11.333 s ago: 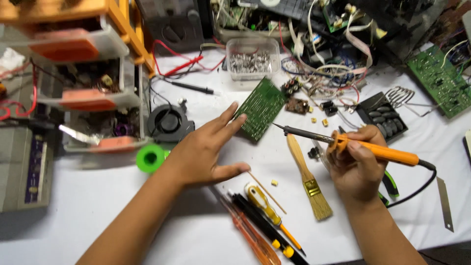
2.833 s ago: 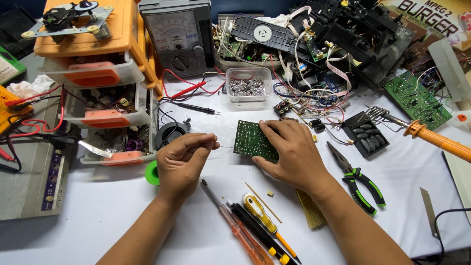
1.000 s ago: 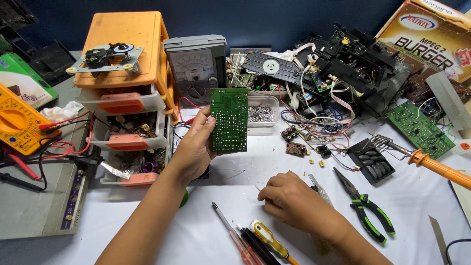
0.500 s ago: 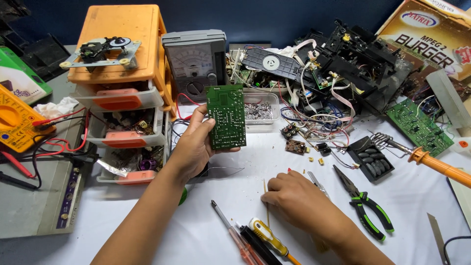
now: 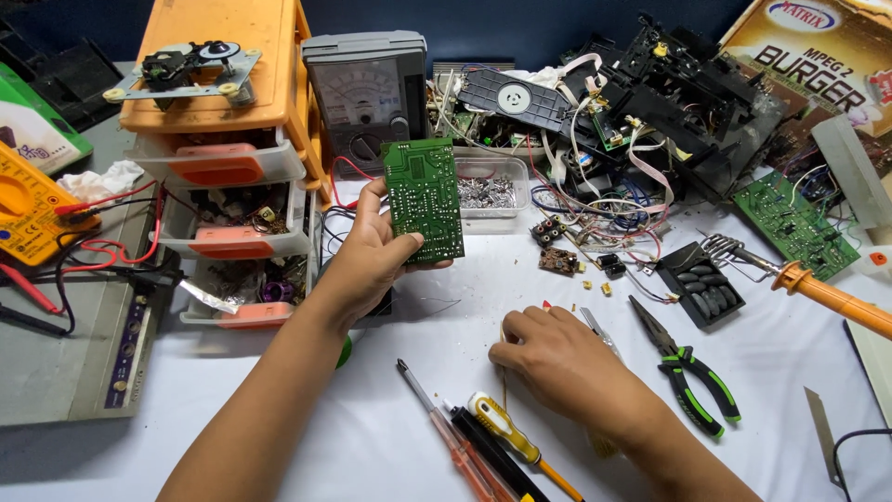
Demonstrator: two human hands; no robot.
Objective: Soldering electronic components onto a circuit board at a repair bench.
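Fingers (image 5: 367,216) of the left hand (image 5: 362,265) are closed around the edge of a green circuit board (image 5: 424,200), thumb on its lower corner, holding it upright and raised off the white table (image 5: 372,437) with the solder side toward the camera. That board is the reference point for what follows. Below and right of it, the right hand (image 5: 557,358) rests palm down on the table, fingers curled loosely; whether it pinches the thin brush handle beneath it cannot be determined. Directly behind the board sits a clear tray of small metal parts (image 5: 491,191), and behind left an analogue meter (image 5: 367,93) leans against an orange drawer cabinet (image 5: 228,139). Below the board, near the front edge, lie several screwdrivers (image 5: 483,442). Well to its right lie green-handled pliers (image 5: 692,367), and further right an orange-handled soldering iron (image 5: 832,297), untouched. A second green board (image 5: 794,228) lies flat to the far right, beside a heap of dismantled black housings and wires (image 5: 650,102). Assessment: the board is under visual inspection only; no tool is in hand, so any soldering or rework on it appears yet to be done.
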